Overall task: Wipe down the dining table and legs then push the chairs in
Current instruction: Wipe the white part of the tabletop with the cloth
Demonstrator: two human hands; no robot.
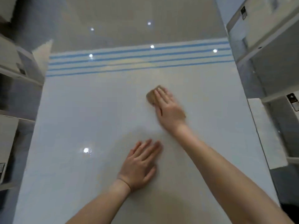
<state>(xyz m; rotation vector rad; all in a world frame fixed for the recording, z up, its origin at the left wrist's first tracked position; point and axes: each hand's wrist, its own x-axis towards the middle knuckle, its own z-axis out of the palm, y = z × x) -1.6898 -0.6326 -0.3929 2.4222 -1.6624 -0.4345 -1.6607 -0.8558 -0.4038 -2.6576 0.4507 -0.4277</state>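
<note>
Glossy table [80, 118]: right hand [169, 109] presses cloth [151, 96].

Glossy beige floor [129, 16]; small bright light reflections [149, 23] on it; blue-striped band [139, 57] nearer.

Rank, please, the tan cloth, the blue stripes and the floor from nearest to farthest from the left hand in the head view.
1. Tan cloth, mid-table, under the fingers of the right hand.
2. Blue stripes, across the far end of the table.
3. Floor, beyond that end.
</note>
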